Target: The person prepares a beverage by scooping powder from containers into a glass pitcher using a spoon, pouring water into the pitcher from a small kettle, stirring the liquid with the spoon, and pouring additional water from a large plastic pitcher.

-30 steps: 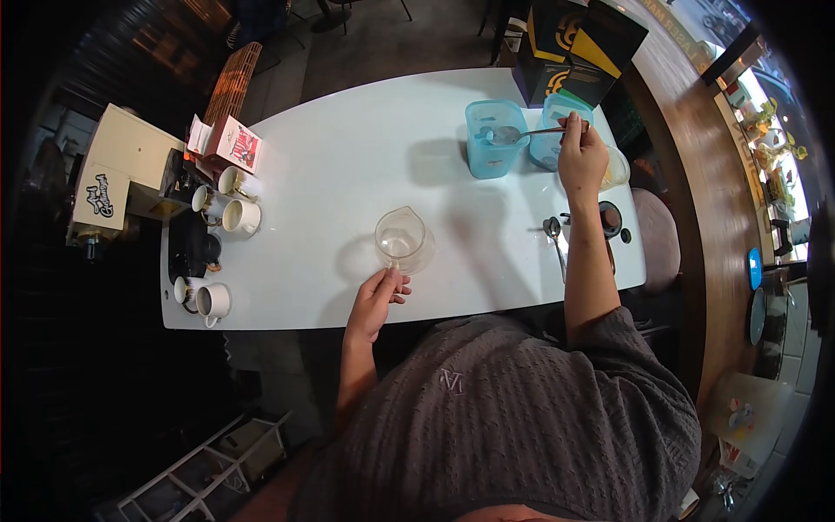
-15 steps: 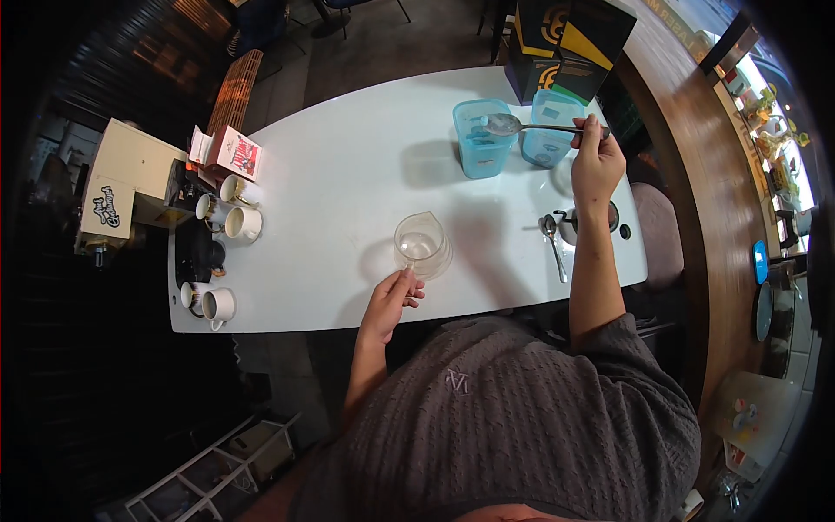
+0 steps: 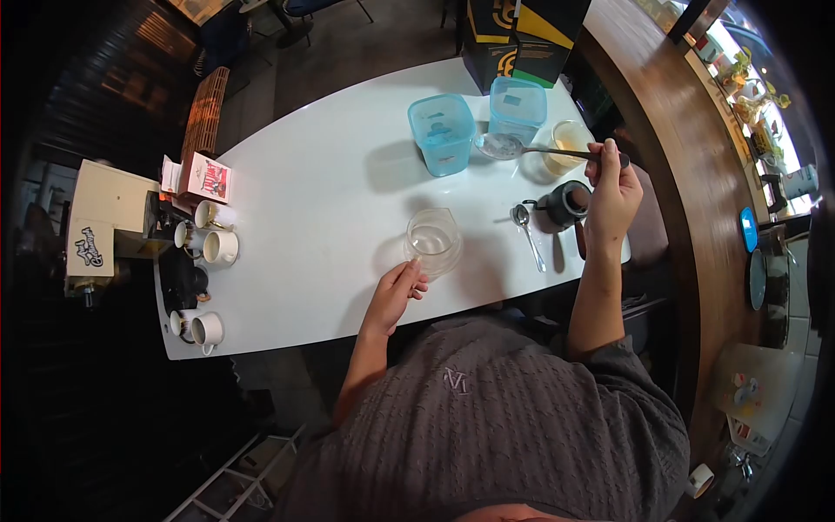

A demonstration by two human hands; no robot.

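Left hand [image 3: 396, 296]: grip pinching near side of glass jug [image 3: 434, 239], jug upright, over near part of white bench [image 3: 322, 174]. Right hand [image 3: 613, 196]: grip pinching handle end of long spoon [image 3: 532, 151], bowl pointing toward blue tubs [image 3: 442, 139]. Pale-filled glass [image 3: 570, 139] near spoon handle. Small spoon [image 3: 529, 237] lying beside black pot [image 3: 569, 205].

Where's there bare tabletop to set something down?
Widest: white tabletop between the mugs and glass pitcher, running to the far edge. Smaller: between pitcher and left blue tub. Crowded: right end, with right blue tub, dark pot, loose spoon, right hand above.
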